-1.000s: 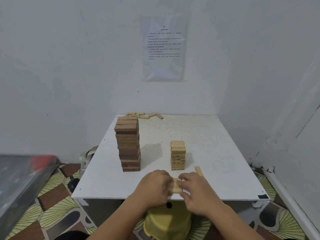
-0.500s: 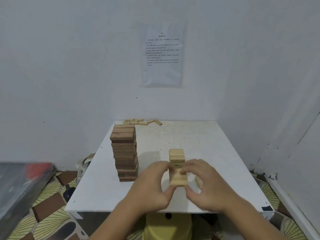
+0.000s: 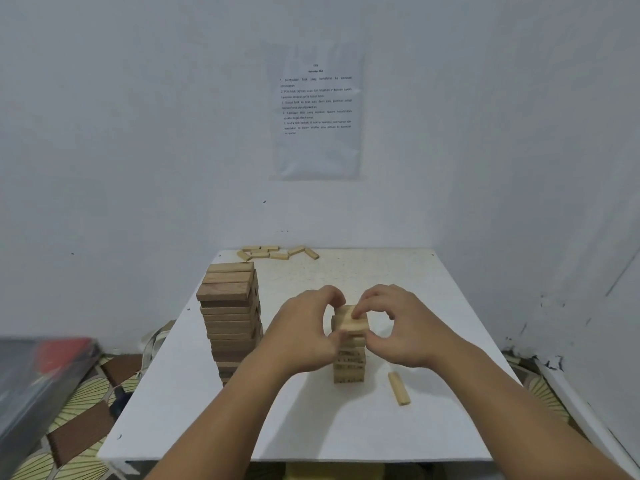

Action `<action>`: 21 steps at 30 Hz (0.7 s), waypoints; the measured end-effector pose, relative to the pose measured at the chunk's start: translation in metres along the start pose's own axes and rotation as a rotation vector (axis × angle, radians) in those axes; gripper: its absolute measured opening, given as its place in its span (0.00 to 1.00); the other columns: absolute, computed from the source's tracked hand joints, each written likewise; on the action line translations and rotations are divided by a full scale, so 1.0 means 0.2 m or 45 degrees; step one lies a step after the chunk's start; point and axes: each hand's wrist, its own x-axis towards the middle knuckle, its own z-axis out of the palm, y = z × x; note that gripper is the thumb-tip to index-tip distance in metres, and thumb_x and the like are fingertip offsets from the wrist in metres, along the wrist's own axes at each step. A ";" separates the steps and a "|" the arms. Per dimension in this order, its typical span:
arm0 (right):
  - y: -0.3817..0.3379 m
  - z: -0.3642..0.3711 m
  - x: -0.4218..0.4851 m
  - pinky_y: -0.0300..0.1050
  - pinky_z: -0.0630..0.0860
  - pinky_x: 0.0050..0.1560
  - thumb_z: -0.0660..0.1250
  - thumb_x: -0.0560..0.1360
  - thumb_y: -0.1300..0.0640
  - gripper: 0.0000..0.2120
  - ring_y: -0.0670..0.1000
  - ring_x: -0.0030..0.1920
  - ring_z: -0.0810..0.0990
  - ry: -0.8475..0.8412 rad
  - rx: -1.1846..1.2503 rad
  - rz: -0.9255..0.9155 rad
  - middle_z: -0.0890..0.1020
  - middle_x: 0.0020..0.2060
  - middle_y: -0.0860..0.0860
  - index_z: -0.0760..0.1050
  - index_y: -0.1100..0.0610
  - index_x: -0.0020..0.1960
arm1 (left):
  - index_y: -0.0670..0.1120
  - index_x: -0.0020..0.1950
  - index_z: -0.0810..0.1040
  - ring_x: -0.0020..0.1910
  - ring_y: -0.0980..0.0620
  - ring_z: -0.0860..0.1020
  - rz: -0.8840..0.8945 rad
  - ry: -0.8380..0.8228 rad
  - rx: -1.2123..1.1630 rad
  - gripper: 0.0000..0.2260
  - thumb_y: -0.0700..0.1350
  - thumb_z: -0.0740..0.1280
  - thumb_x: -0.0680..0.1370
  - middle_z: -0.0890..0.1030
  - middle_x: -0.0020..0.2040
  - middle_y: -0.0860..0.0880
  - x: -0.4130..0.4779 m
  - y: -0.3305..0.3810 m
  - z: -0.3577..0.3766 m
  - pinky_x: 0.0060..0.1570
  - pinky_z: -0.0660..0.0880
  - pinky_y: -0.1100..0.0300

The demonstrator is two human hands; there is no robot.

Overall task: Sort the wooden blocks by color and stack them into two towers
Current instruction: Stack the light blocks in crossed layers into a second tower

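Observation:
A tall tower of dark brown blocks (image 3: 231, 317) stands on the left of the white table (image 3: 311, 427). To its right is a shorter tower of light blocks (image 3: 349, 362). My left hand (image 3: 304, 327) and my right hand (image 3: 398, 323) pinch a layer of light blocks (image 3: 349, 322) from both sides, at the top of the light tower. One light block (image 3: 399, 388) lies loose on the table just right of that tower. Several light blocks (image 3: 277, 253) lie scattered at the table's far edge.
White walls close in behind and to the right of the table, with a printed sheet (image 3: 317, 112) taped up. A dark case with a red part (image 3: 38, 382) sits at the left. Patterned floor (image 3: 76, 441) shows below, and something yellow (image 3: 332, 472) under the table's front edge.
Both hands lifted the light blocks from the table's front edge and carried them forward onto the top of the light tower. The camera tilted slightly downward.

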 end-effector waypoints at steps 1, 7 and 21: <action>0.01 0.01 0.00 0.33 0.66 0.52 0.71 0.70 0.51 0.12 0.41 0.58 0.73 -0.010 0.001 0.000 0.78 0.54 0.37 0.82 0.41 0.53 | 0.63 0.62 0.70 0.62 0.55 0.75 -0.005 -0.006 0.011 0.21 0.62 0.65 0.71 0.77 0.60 0.62 0.00 -0.01 0.01 0.61 0.76 0.50; 0.02 0.04 0.02 0.32 0.65 0.51 0.71 0.69 0.52 0.13 0.41 0.58 0.74 -0.022 0.022 -0.006 0.79 0.53 0.37 0.82 0.42 0.53 | 0.63 0.62 0.69 0.62 0.55 0.75 -0.022 -0.022 0.024 0.20 0.61 0.66 0.71 0.76 0.60 0.62 0.01 -0.04 0.01 0.61 0.75 0.50; 0.01 0.05 0.01 0.31 0.68 0.50 0.69 0.70 0.53 0.18 0.41 0.56 0.74 -0.040 0.078 0.006 0.78 0.53 0.38 0.79 0.41 0.58 | 0.61 0.72 0.67 0.68 0.57 0.72 -0.043 -0.151 0.061 0.27 0.61 0.68 0.73 0.74 0.68 0.61 0.00 -0.02 -0.01 0.66 0.73 0.52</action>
